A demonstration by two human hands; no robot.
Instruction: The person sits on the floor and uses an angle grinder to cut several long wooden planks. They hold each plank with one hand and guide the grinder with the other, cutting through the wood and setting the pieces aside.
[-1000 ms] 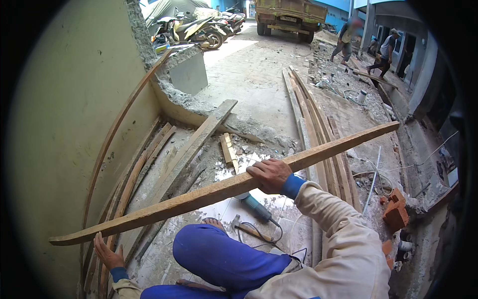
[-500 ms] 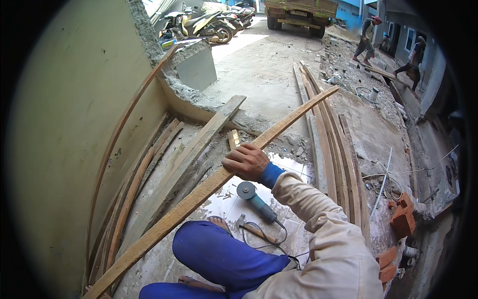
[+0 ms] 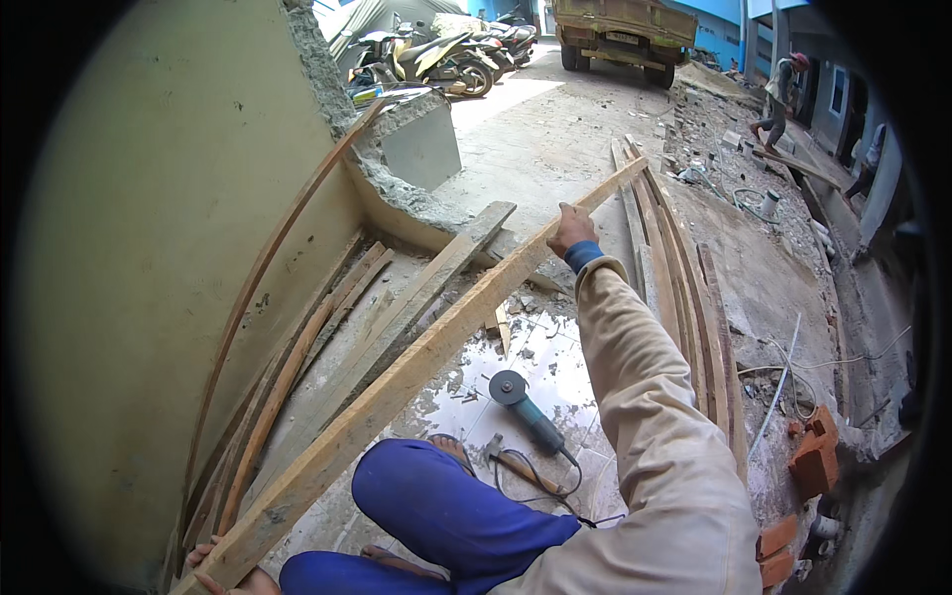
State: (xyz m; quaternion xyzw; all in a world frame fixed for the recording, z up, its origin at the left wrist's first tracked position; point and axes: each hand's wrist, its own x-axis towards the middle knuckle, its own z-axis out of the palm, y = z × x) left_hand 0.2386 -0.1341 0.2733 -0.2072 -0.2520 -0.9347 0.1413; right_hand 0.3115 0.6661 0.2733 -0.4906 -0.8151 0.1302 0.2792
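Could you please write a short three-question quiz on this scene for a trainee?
1. True or false: the right hand grips the long wooden plank near its far end.
2. Which tool lies on the wet tiled floor beside the person's blue-trousered knee? A) a handsaw B) an angle grinder C) a shovel
3. Fill in: the left hand is at the plank's ____ end, at the lower edge of the picture.

Key:
1. True.
2. B: the angle grinder, its disc pointing away from the person.
3. Near.
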